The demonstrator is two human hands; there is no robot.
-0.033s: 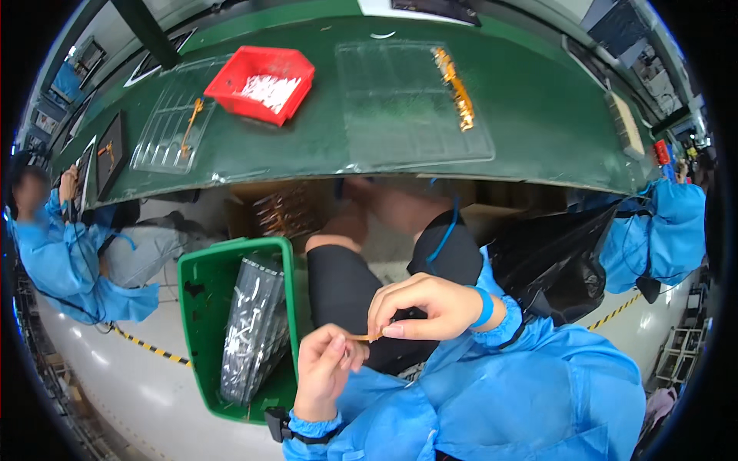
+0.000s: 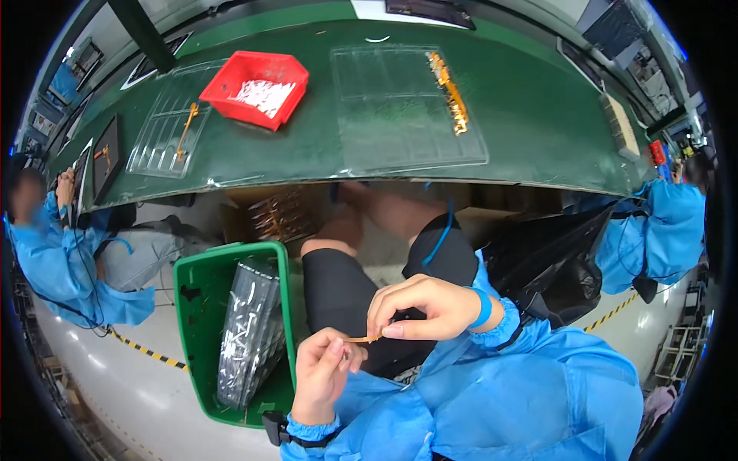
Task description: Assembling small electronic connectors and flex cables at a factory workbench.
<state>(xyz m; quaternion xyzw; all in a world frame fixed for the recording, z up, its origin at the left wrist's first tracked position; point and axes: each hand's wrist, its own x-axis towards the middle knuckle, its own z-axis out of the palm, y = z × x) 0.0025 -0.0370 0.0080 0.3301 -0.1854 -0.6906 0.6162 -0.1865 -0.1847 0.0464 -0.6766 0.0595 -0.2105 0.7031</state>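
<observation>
My left hand and my right hand meet over my lap, below the table's front edge. Between them stretches a thin orange strip, which looks like a flexible circuit. Thumb and fingers of the left hand pinch its left end, and the right hand pinches the other end, where fingers cover part of it. On the table a clear plastic tray bears a row of shiny gold-orange strips along its right side. Another clear tray to the left has a single orange strip on it.
A red bin with small white pieces stands on the green table. Left of my legs, a green bin contains clear plastic trays. A black bag hangs at right. Beyond the green bin sits a co-worker in blue.
The view has shifted slightly, so the table and bins appear a little farther left and lower. Both hands keep their pinch on the orange strip.
</observation>
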